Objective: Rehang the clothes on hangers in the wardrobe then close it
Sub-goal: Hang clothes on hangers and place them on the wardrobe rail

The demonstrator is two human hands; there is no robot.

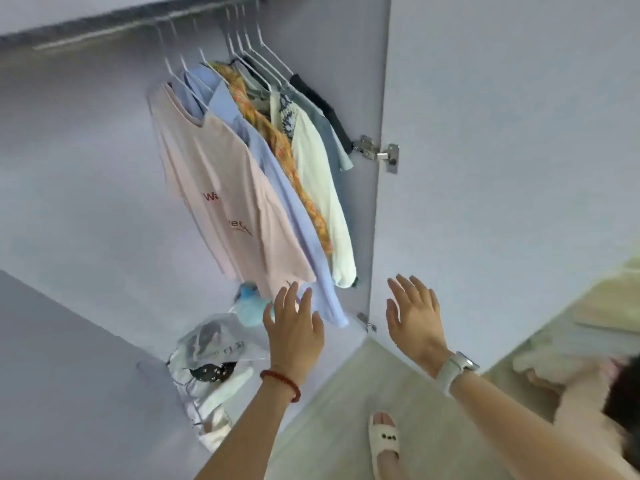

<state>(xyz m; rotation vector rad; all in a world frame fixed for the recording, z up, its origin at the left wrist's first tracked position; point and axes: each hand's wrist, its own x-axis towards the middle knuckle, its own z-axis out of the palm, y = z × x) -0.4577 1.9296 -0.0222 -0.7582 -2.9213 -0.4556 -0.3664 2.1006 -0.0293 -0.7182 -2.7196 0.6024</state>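
STEP: hanging looks finished, closing the wardrobe next | CLOTHES: shirts (242, 188) hang on white hangers (249, 53) inside | HANDS: left hand (294, 327) and right hand (414, 317) both released, fingers spread, holding nothing | NEXT: swing the right door (502, 150) shut, then the left door (69, 375).

Wardrobe (86, 174) open, clothes (249, 174) on hangers (249, 50) at rail. L hand (294, 330) & R hand (414, 317) raised, fingers spread, holding nothing. R door (502, 150) open beside R hand; bags (207, 362) on wardrobe floor.

floor (332, 403): pale grey-green, lower centre | walls: flat lavender-grey all round | bedding heap (568, 362): pale, blurred, near right | light: soft, even
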